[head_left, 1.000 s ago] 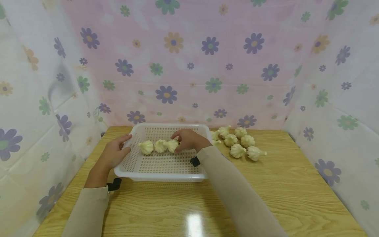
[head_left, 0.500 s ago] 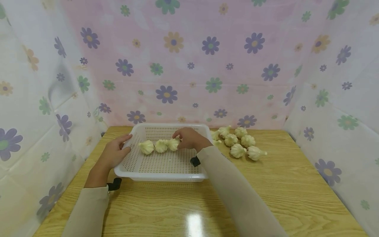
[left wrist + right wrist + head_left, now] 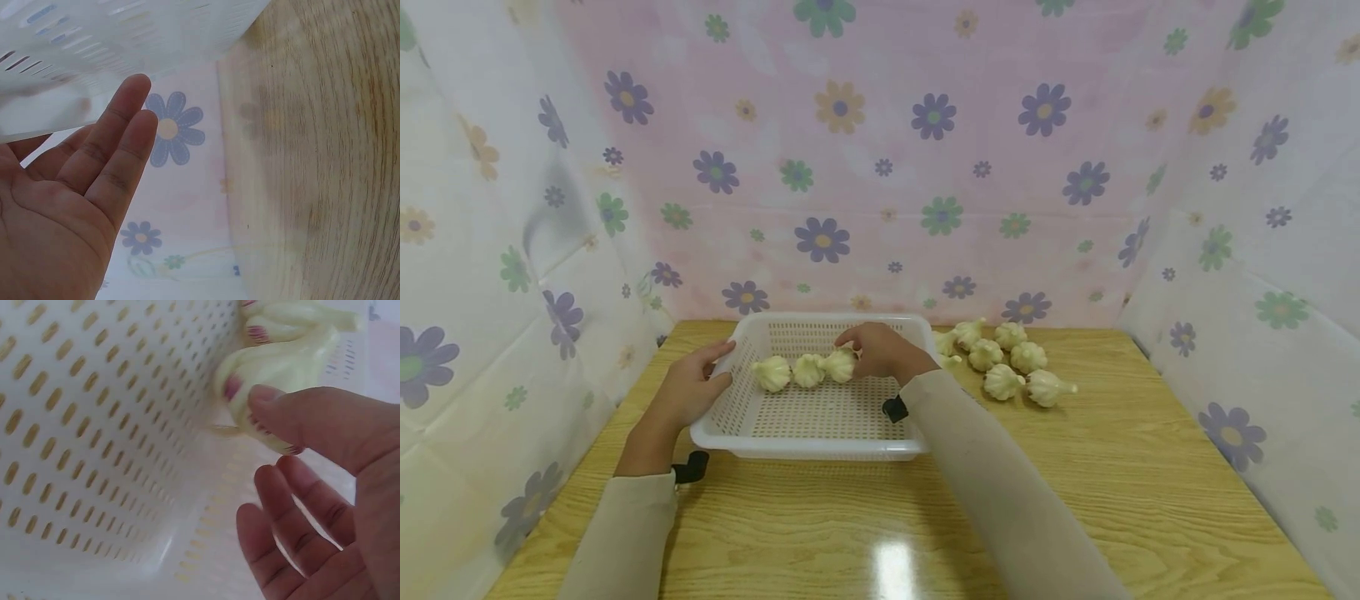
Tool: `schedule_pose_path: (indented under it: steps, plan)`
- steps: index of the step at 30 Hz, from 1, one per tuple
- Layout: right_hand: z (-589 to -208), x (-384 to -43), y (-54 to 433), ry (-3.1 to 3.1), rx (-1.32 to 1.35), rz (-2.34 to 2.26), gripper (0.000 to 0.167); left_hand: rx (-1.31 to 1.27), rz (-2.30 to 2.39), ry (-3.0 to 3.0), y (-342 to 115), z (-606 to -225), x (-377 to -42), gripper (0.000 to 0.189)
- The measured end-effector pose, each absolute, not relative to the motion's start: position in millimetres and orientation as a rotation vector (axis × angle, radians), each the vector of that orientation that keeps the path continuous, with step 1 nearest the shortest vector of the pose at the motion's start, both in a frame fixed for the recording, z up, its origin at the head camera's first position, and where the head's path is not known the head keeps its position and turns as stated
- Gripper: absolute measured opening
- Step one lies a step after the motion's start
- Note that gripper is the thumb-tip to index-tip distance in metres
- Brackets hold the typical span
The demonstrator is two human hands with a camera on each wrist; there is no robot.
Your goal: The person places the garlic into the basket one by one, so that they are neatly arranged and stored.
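A white perforated plastic basket [image 3: 805,447] stands on the table, three garlic bulbs in a row inside it. My left hand [image 3: 688,387] holds its left rim, thumb and index finger over the edge. In the left wrist view the other fingers [image 3: 119,165] lie nearly straight along the basket's outer side. My right hand [image 3: 883,354] reaches into the basket and pinches the rightmost garlic bulb [image 3: 838,365], whose purple-marked end sits by the thumb in the right wrist view. The middle bulb [image 3: 807,370] adjoins it, and the left bulb [image 3: 771,373] lies near the left wall.
Several more garlic bulbs [image 3: 1002,381] lie on the wooden table [image 3: 1112,467] right of the basket, some partly hidden behind its right rim. Flowered cloth [image 3: 880,167] hangs behind and on both sides of the table.
My right hand and the bulb it pinches have shifted slightly right and away. The middle bulb has moved a touch right. My left hand stays on the rim.
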State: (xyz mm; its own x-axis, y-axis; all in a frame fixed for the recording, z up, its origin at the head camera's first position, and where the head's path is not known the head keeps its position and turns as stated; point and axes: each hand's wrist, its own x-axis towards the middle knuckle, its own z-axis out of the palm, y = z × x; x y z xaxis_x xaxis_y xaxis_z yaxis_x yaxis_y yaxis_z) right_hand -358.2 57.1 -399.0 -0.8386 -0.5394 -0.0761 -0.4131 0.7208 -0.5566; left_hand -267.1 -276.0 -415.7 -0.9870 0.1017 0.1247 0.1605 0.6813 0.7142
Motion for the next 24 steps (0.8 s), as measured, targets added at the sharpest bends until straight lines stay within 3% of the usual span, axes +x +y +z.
schedule_pose_path:
  steps: [11,24]
  plan:
    - [-380.1,-350.4,66.8,2.688,-0.894,-0.680,0.073,-0.230,-1.207,-2.794,-274.8,-418.4,-268.3,0.061]
    - [-363.7,-343.3,90.5,2.751,-1.001,-0.774,0.066,-0.232,-1.189,-2.789,-276.0,-418.3,-270.7,0.061]
